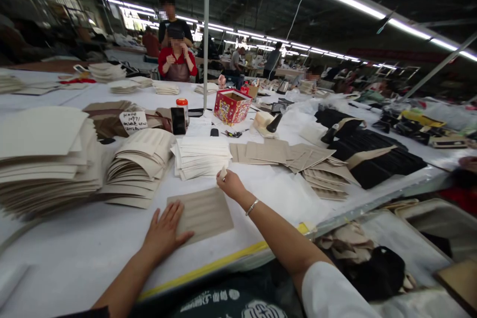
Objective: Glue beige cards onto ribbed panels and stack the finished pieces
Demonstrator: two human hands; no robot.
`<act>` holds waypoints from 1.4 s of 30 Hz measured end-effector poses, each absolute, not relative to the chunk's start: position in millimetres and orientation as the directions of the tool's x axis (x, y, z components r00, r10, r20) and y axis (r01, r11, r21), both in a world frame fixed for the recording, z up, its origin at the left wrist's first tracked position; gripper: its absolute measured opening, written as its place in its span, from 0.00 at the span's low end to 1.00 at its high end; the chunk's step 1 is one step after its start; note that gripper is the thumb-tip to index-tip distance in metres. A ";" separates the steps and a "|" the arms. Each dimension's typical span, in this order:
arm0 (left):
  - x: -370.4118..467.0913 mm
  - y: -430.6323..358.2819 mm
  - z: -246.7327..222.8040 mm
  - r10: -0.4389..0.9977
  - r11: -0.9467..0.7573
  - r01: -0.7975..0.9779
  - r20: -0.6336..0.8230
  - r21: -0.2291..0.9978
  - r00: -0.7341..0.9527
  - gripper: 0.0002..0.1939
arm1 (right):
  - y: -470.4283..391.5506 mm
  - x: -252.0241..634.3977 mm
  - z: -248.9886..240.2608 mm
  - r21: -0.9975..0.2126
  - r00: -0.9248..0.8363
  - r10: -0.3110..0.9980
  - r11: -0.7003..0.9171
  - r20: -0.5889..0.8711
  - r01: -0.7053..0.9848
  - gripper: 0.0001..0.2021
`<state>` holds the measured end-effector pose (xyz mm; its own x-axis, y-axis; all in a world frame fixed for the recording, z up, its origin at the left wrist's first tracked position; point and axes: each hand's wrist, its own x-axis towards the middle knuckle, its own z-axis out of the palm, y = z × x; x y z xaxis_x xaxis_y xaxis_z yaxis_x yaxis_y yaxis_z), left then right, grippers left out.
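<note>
A flat grey-beige panel point(206, 213) lies on the white table in front of me. My left hand point(166, 232) rests on its left edge, fingers spread and holding nothing. Above the panel's far right corner, my right hand point(231, 185) pinches a small whitish piece point(223, 173). Just beyond that hand sits a stack of white sheets point(202, 155). To its right, grey-beige panels point(266, 151) lie overlapping in a row, with more fanned out point(324, 176) farther right.
Tall stacks of pale panels point(44, 159) and curved panels point(139, 164) stand at left. A red box point(231, 107), a phone point(178, 120) and a metal pole point(206, 35) are beyond. Black bundles point(376, 156) lie at right. Two people are across the table.
</note>
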<state>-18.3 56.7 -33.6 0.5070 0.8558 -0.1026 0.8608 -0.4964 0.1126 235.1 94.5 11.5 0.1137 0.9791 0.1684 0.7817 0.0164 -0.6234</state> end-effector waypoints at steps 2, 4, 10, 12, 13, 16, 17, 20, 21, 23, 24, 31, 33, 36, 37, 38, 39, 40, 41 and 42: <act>-16.9 56.3 -32.5 0.862 -0.483 0.868 -0.114 0.112 0.494 0.42 | 92.4 237.0 14.9 -0.590 0.091 0.986 0.008 0.137 0.807 0.07; -15.9 56.3 -32.3 0.865 -0.478 0.871 -0.110 0.116 0.489 0.42 | 83.7 240.2 18.4 -0.578 0.088 0.993 -0.026 0.081 0.816 0.07; -13.9 56.4 -28.5 0.860 -0.476 0.870 -0.140 0.132 0.491 0.41 | 49.7 242.1 29.1 -0.568 0.079 0.992 -0.122 -0.099 0.814 0.08; -12.8 55.9 -26.1 0.861 -0.469 0.872 -0.148 0.140 0.487 0.41 | 52.6 239.3 33.0 -0.528 0.059 0.993 -0.105 -0.104 0.843 0.08; -12.1 55.6 -25.2 0.863 -0.465 0.874 -0.148 0.139 0.483 0.41 | 57.3 237.5 34.8 -0.500 0.067 0.994 -0.102 -0.089 0.860 0.09; -10.4 54.6 -23.8 0.869 -0.457 0.881 -0.150 0.122 0.472 0.41 | 73.3 231.6 38.3 -0.417 0.112 0.993 -0.114 -0.031 0.902 0.11; -9.9 54.3 -23.9 0.870 -0.455 0.883 -0.153 0.116 0.468 0.41 | 75.4 230.2 38.9 -0.398 0.118 0.992 -0.122 -0.034 0.909 0.12; -8.6 53.9 -25.6 0.871 -0.451 0.885 -0.162 0.113 0.465 0.42 | 61.5 229.3 39.5 -0.402 0.093 0.991 -0.122 -0.091 0.908 0.11; -8.2 53.8 -26.5 0.871 -0.450 0.885 -0.161 0.117 0.464 0.42 | 50.3 230.3 39.4 -0.418 0.077 0.991 -0.116 -0.109 0.901 0.10; -8.2 53.5 -27.9 0.874 -0.447 0.886 -0.153 0.125 0.462 0.42 | 23.3 233.8 38.6 -0.475 0.062 0.986 -0.128 -0.153 0.871 0.09; -8.9 53.6 -28.2 0.876 -0.443 0.887 -0.149 0.128 0.459 0.42 | 10.3 235.9 37.7 -0.517 0.057 0.978 -0.157 -0.203 0.841 0.09; -34.5 64.7 -23.1 0.761 -0.565 0.796 -0.234 0.218 0.605 0.47 | 16.8 218.2 30.7 -0.852 0.084 0.927 -0.369 -0.365 0.372 0.06; -41.3 67.3 -22.9 0.743 -0.589 0.776 -0.226 0.227 0.630 0.49 | 44.1 192.2 30.3 -0.886 0.079 0.953 -0.300 -0.291 0.352 0.07; -43.6 66.5 -24.1 0.761 -0.576 0.787 -0.205 0.223 0.615 0.49 | 79.8 150.1 30.0 -0.828 0.042 0.983 -0.171 -0.177 0.534 0.08; -43.0 65.4 -24.6 0.767 -0.568 0.791 -0.203 0.225 0.609 0.49 | 87.7 139.1 30.0 -0.779 0.037 0.991 -0.124 -0.129 0.615 0.08; -42.1 64.4 -25.0 0.771 -0.563 0.794 -0.201 0.229 0.604 0.49 | 92.6 130.7 30.0 -0.720 0.028 0.996 -0.081 -0.085 0.689 0.07; -41.3 63.4 -25.5 0.774 -0.558 0.796 -0.199 0.233 0.601 0.50 | 94.3 125.0 29.9 -0.663 0.016 0.998 -0.047 -0.053 0.747 0.07; -40.8 62.7 -26.0 0.776 -0.555 0.797 -0.196 0.238 0.600 0.50 | 92.7 121.9 29.7 -0.616 -0.003 0.999 -0.023 -0.040 0.788 0.07; -40.7 62.4 -26.8 0.776 -0.555 0.795 -0.192 0.245 0.601 0.50 | 87.6 121.1 29.3 -0.585 -0.030 0.999 -0.002 -0.045 0.811 0.07; -40.8 62.2 -27.8 0.776 -0.555 0.793 -0.187 0.252 0.602 0.50 | 79.6 121.8 28.6 -0.572 -0.063 0.996 0.016 -0.061 0.820 0.07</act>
